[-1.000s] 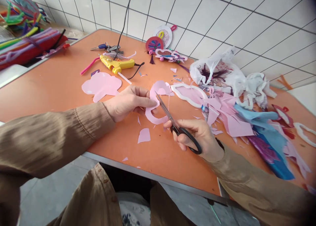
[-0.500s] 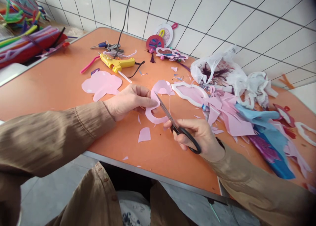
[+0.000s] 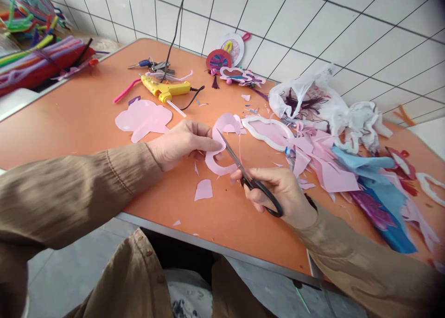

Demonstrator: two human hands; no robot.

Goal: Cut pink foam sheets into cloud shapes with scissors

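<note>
My left hand (image 3: pixel 189 142) pinches a curved pink paper piece (image 3: pixel 217 167) between thumb and fingers, over the orange table. In my right hand (image 3: pixel 278 193) are black-handled scissors (image 3: pixel 234 158), their blades pointing up and left against the paper near my left fingertips. The blades look almost together. A white-edged pink shape (image 3: pixel 267 131) lies just right of the paper. To the left of it rests a larger pink paper shape (image 3: pixel 144 118), and a small pink scrap (image 3: pixel 203 189) lies below my left hand.
A yellow glue gun (image 3: pixel 165 88) with its cord lies behind my left hand, near some keys (image 3: pixel 153 65). Round ornaments (image 3: pixel 219 60) lean at the tiled wall. White plastic bags (image 3: pixel 306 95), pink scraps (image 3: pixel 330 165) and blue material (image 3: pixel 382 197) fill the right side.
</note>
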